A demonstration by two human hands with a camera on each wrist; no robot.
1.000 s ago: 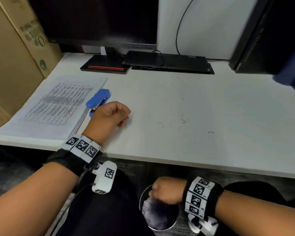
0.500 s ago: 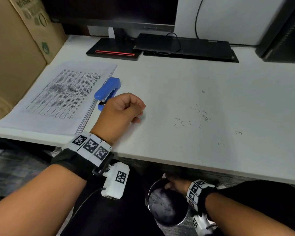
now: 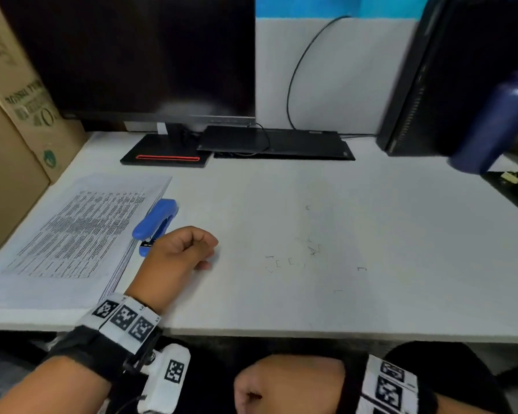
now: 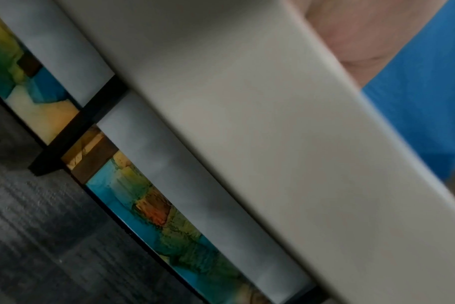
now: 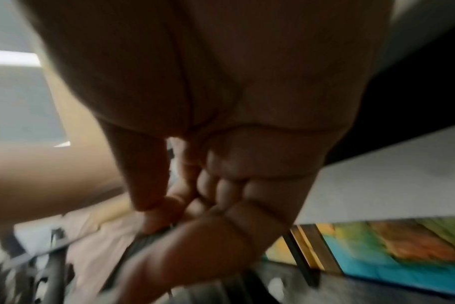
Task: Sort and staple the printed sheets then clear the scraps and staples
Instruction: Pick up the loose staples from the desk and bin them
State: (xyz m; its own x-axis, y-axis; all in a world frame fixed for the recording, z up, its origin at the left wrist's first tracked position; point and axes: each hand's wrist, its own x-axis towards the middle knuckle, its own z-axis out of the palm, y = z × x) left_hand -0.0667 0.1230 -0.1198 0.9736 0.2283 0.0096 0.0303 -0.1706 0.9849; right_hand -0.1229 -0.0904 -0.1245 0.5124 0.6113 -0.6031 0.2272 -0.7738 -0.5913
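Observation:
A stack of printed sheets (image 3: 72, 234) lies at the desk's left, with a blue stapler (image 3: 156, 219) along its right edge. My left hand (image 3: 183, 252) rests on the white desk (image 3: 401, 204) just right of the stapler, its fingers curled into a fist with nothing showing in it. Several loose staples (image 3: 311, 249) are scattered mid-desk. My right hand (image 3: 263, 383) is below the desk's front edge, fingers curled. In the right wrist view its thumb and forefinger (image 5: 156, 216) pinch a thin dark rim (image 5: 159, 231), blurred. The left wrist view shows only the desk edge (image 4: 247, 144).
A dark monitor (image 3: 132, 55) on a black stand (image 3: 165, 153) and a flat black device (image 3: 275, 141) line the back. A cardboard box (image 3: 21, 100) stands at the left. A black computer tower (image 3: 431, 76) and a dark blue bottle (image 3: 497, 127) are at the right.
The head view has tilted up, and the round bin under the desk has dropped out of it. My right hand has risen nearer the desk edge. The left hand has stayed put.

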